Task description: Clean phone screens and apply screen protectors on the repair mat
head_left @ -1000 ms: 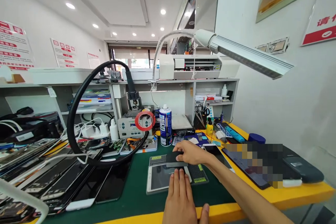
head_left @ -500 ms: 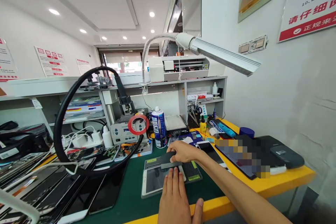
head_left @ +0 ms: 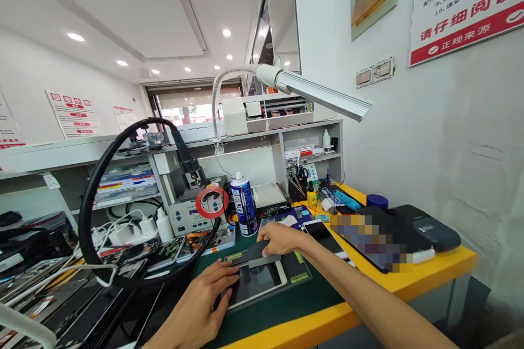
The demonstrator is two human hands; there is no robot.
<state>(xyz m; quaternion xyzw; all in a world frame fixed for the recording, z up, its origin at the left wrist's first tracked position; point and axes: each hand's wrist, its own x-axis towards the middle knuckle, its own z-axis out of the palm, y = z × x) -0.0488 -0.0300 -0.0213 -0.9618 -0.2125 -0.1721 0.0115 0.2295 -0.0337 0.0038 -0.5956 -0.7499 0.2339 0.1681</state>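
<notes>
A white-framed tablet with a dark screen lies on a black perforated plate with yellow-green markings, over a green mat. My right hand grips a dark grey flat squeegee; its straight edge rests along the far side of the screen. Spread over the tablet's left end is my left hand, its fingertips on or at the edge of the glass and its thumb apart near the front edge. That hand hides the tablet's left end.
A blue spray can stands behind the plate, beside a roll of red tape. A thick black hose loops at left above several stacked screens. White phone lies at right. A lamp hangs overhead.
My left hand has moved left from the front middle of the tablet to its left end. My right hand keeps the squeegee at the far side. The camera view has shifted slightly.
</notes>
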